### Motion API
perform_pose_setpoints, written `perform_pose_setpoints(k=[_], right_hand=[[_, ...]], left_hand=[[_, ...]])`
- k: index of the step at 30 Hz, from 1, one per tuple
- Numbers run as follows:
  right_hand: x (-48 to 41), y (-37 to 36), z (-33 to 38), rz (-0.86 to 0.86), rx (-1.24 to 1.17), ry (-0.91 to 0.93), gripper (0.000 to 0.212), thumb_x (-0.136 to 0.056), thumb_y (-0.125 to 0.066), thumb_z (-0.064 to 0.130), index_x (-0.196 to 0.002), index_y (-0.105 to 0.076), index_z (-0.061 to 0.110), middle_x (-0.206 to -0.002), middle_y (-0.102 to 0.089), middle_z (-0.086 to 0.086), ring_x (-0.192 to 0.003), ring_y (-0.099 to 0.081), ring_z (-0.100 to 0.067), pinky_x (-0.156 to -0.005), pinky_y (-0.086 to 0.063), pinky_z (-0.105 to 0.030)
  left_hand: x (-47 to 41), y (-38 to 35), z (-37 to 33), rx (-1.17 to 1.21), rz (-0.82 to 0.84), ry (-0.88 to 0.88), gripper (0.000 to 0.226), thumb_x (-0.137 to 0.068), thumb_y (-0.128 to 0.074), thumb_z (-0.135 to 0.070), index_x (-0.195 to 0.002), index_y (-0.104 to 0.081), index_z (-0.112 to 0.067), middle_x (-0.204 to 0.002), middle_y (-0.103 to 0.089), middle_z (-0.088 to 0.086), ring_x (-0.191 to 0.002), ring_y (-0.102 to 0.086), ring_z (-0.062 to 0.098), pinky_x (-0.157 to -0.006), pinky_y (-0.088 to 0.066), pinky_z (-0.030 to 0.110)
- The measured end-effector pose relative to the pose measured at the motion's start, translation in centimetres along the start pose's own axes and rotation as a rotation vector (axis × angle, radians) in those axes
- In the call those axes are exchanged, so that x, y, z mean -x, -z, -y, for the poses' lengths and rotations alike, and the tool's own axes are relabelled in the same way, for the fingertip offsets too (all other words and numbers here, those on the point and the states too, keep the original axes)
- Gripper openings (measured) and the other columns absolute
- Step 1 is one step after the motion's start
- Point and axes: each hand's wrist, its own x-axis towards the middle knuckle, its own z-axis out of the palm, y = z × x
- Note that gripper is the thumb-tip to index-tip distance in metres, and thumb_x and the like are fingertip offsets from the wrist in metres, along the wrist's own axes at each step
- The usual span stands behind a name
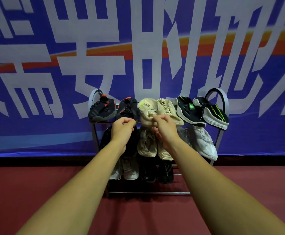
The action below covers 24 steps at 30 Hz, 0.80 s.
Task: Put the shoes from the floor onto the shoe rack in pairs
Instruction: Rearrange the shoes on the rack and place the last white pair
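While my right hand (163, 128) pinches a cream sneaker (145, 107) on the top shelf of the shoe rack (146, 193), settling its pair, my left hand (122, 128) curls beside a black-and-red sneaker (128, 107); whether it grips, I cannot tell. Next, probably: straighten, then release.

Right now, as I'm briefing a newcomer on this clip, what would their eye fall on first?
The huge blue banner with white characters fills the wall behind. Before it stands the shoe rack, its top shelf holding a black-and-red pair, a cream pair and a black-and-green pair. The left hand and right hand reach to that shelf's front edge.
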Motion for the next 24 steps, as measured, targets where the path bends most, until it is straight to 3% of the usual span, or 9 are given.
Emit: perform_pose_setpoints(k=[4,7,11,13,15,18,21,24], right_hand=[[0.8,0.4,0.9,0.083,-0.100,0.022,0.022,-0.095,-0.063,0.020,-0.080,-0.046,0.018,-0.058,-0.049,0.000,-0.038,-0.041,-0.005,-0.035,-0.028,-0.016],[1.4,0.5,1.7,0.138,-0.113,0.051,0.024,-0.092,-0.067,0.020,-0.078,-0.048,0.019,-0.052,-0.052,0.006,-0.039,-0.042,-0.005,-0.038,-0.031,-0.018],[2.1,0.8,2.2,0.168,-0.057,0.053,0.012,-0.091,-0.064,0.023,-0.083,-0.055,0.022,-0.069,-0.058,0.003,-0.047,-0.046,-0.008,-0.044,-0.036,-0.019],[2.3,1.2,2.5,0.157,-0.032,0.068,0.004,-0.092,-0.059,0.023,-0.095,-0.062,0.022,-0.082,-0.062,0.001,-0.050,-0.049,-0.009,-0.045,-0.038,-0.018],[2.5,1.5,2.3,0.121,-0.021,0.069,0.025,-0.092,-0.057,0.021,-0.116,-0.060,0.029,-0.089,-0.064,-0.002,-0.051,-0.051,-0.008,-0.043,-0.038,-0.018],[2.4,1.6,1.3,0.048,-0.141,-0.042,0.053,-0.090,-0.063,0.030,-0.137,-0.037,0.034,-0.082,-0.064,-0.006,-0.049,-0.052,-0.011,-0.043,-0.036,-0.021],[2.4,1.0,1.0,0.118,-0.164,-0.173,0.050,-0.089,-0.065,0.048,-0.125,-0.057,0.015,-0.086,-0.074,-0.008,-0.053,-0.059,-0.010,-0.048,-0.038,-0.020],[2.2,0.6,1.5,0.120,-0.232,-0.225,0.039,-0.089,-0.063,0.043,-0.114,-0.065,0.012,-0.086,-0.075,-0.009,-0.052,-0.056,-0.008,-0.048,-0.036,-0.018]], left_hand=[[0.4,-0.5,-0.7,0.115,0.078,0.027,0.016,-0.094,-0.062,-0.024,-0.093,-0.069,-0.010,-0.081,-0.068,0.006,-0.061,-0.057,0.010,-0.052,-0.042,0.019],[0.7,-1.2,-1.8,0.254,0.181,0.068,0.027,-0.093,-0.061,-0.038,-0.100,-0.071,-0.015,-0.086,-0.072,0.006,-0.067,-0.062,0.012,-0.060,-0.043,0.024],[0.2,-1.7,-2.6,0.424,0.209,0.116,0.033,-0.090,-0.062,-0.048,-0.107,-0.069,-0.021,-0.101,-0.075,0.004,-0.077,-0.067,0.014,-0.064,-0.045,0.026],[0.1,-1.6,-2.5,0.414,0.192,0.134,0.039,-0.087,-0.066,-0.046,-0.115,-0.066,-0.020,-0.101,-0.074,0.003,-0.079,-0.067,0.014,-0.065,-0.047,0.026],[0.2,-1.5,-2.1,0.404,0.183,0.154,0.038,-0.085,-0.069,-0.039,-0.116,-0.064,-0.017,-0.093,-0.073,0.001,-0.074,-0.064,0.012,-0.063,-0.046,0.025],[0.6,-1.5,-2.0,0.422,0.186,0.133,0.028,-0.085,-0.072,-0.030,-0.109,-0.062,-0.018,-0.090,-0.073,-0.002,-0.077,-0.064,0.013,-0.060,-0.042,0.023],[0.9,-1.6,-1.9,0.435,0.212,0.112,0.049,-0.081,-0.078,-0.029,-0.123,-0.057,-0.015,-0.106,-0.075,0.004,-0.087,-0.071,0.016,-0.059,-0.046,0.023],[1.1,-1.2,-1.9,0.402,0.272,0.165,0.049,-0.082,-0.074,-0.037,-0.124,-0.059,-0.015,-0.107,-0.074,0.007,-0.083,-0.070,0.016,-0.057,-0.043,0.023]])
